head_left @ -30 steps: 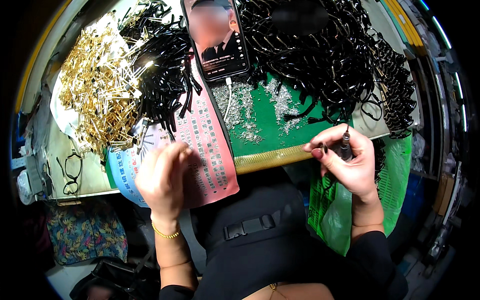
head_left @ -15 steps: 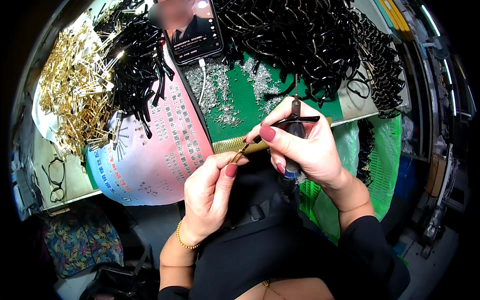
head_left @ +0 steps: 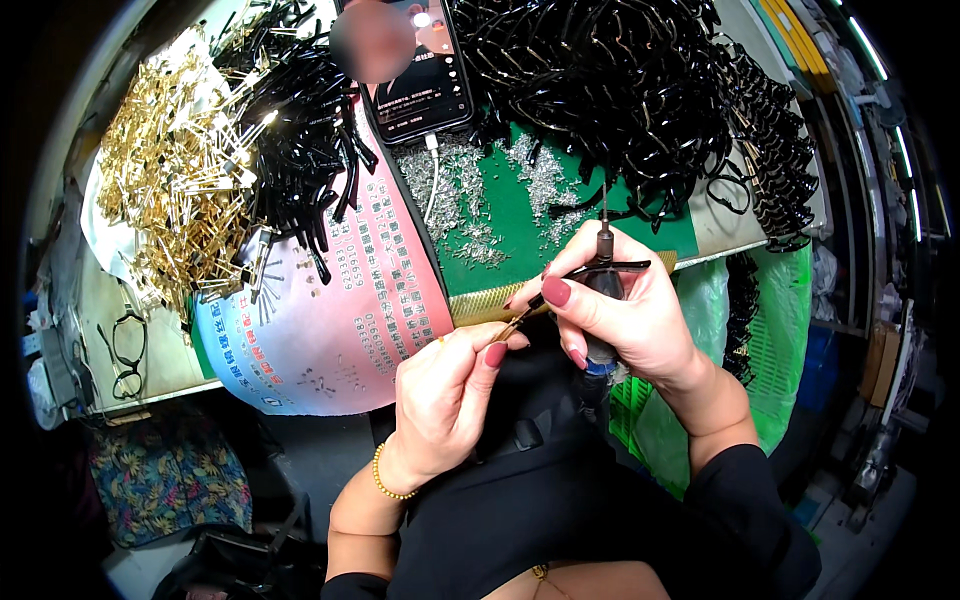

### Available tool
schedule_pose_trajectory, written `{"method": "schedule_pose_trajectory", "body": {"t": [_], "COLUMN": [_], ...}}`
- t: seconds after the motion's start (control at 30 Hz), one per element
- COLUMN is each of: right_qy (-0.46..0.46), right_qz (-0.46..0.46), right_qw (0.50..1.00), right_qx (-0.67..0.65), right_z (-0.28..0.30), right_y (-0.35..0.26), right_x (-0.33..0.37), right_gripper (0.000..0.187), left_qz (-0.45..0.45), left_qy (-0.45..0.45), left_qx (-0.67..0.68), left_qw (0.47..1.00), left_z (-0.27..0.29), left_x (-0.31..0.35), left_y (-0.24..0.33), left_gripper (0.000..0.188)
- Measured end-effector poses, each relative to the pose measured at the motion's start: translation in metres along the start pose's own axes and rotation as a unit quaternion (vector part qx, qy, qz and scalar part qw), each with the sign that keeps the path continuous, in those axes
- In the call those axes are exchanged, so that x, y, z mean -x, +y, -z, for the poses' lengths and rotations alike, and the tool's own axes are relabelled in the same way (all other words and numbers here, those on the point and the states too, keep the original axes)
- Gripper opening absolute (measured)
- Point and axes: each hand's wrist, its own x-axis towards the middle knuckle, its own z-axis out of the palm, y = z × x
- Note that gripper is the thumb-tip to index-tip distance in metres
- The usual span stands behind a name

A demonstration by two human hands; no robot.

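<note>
My left hand (head_left: 440, 400) pinches a slim gold metal piece (head_left: 511, 328) between thumb and forefinger. Its front end meets or nearly meets a black glossy eyeglass temple (head_left: 628, 267) held between my right thumb and fingers; whether they are joined, I cannot tell. My right hand (head_left: 650, 325) also wraps round a dark power screwdriver (head_left: 605, 244), its thin bit pointing toward the far side of the table. The temple crosses the tool. Fingers hide much of both the temple and the grip.
Gold metal parts (head_left: 170, 190) lie heaped at the left, beside black temples (head_left: 320, 150). More black glossy parts (head_left: 600, 90) fill the back. Tiny silver screws (head_left: 480, 245) scatter over the green mat (head_left: 520, 275). A cabled phone (head_left: 425, 90) and glasses (head_left: 128, 340) are on the table.
The whole view has shifted, so the table appears farther right and lower. Both hands keep their holds, with my right hand slightly closer to my left.
</note>
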Motion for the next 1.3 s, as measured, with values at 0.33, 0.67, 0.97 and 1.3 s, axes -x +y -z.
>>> {"method": "schedule_pose_trajectory", "body": {"t": [0.33,0.67,0.97,1.3], "right_qy": [-0.03,-0.067,-0.072,-0.071], "right_qz": [-0.028,0.111,0.093,0.079], "right_qw": [0.999,0.698,0.65,0.677], "right_qx": [0.022,0.705,0.751,0.728], "right_z": [0.002,0.05,0.054,0.052], "right_y": [0.008,-0.028,-0.021,-0.022], "right_x": [0.004,0.017,0.01,0.003], "right_gripper": [0.018,0.029,0.043,0.041], "left_qz": [-0.073,0.124,0.102,0.141], "left_qy": [0.025,0.05,-0.002,-0.01], "left_qx": [-0.075,0.078,0.115,0.198], "left_qw": [0.994,0.988,0.988,0.97], "left_z": [-0.012,0.006,-0.022,-0.03], "left_x": [-0.002,0.001,-0.02,-0.028], "left_y": [-0.004,-0.008,-0.006,-0.003], "left_gripper": [0.008,0.021,0.028,0.024]}}
